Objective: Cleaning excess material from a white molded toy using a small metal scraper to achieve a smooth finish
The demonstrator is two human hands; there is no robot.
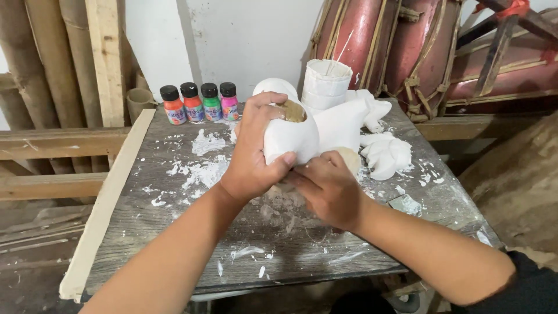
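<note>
My left hand (256,150) grips a white plaster figure (293,136) from its left side, thumb at the bottom, fingers over a brown opening on top. Just below and to the right, my right hand (328,185) is curled under the figure's base, touching a tan rounded piece (351,159). Both hands hover over the middle of a grey wooden table (174,232) smeared with white plaster. White dust lies under the hands.
Several small paint bottles (200,103) with black caps stand in a row at the table's back left. A white cup (325,85) and more white plaster pieces (383,152) sit at the back right. Wooden planks lean at left; red drums stand behind.
</note>
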